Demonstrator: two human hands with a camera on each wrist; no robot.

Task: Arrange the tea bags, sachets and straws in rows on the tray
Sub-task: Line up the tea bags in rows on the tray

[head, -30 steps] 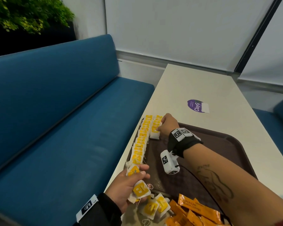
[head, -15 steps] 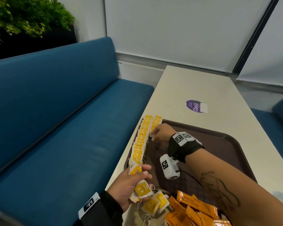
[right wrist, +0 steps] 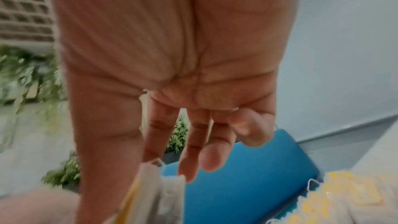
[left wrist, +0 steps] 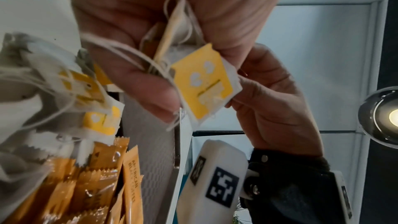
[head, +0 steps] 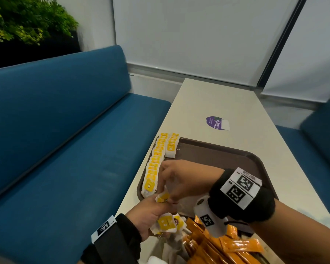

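A brown tray (head: 227, 159) lies on the pale table. A long row of yellow-tagged tea bags (head: 154, 164) runs along its left edge, with a short second row (head: 171, 147) beside it at the far end. My left hand (head: 154, 210) grips a bunch of tea bags (head: 167, 223) at the tray's near left corner, with tangled strings and a thin wooden stick (left wrist: 170, 28) among them. My right hand (head: 166, 187) reaches across and pinches one tea bag (left wrist: 206, 84) at the top of that bunch, thumb and forefinger (right wrist: 185, 175) on it. Orange sachets (head: 223, 244) lie heaped at the tray's near end.
A blue bench (head: 65, 140) runs along the table's left side, another blue seat (head: 320, 134) on the right. A purple sticker (head: 216, 122) marks the table (head: 208, 100) beyond the tray. A plant (head: 27, 21) stands behind the bench. The tray's middle and right are bare.
My right hand has left the far end of the short second row and come back to my left hand, where it now pinches a tea bag. The left hand stayed put.
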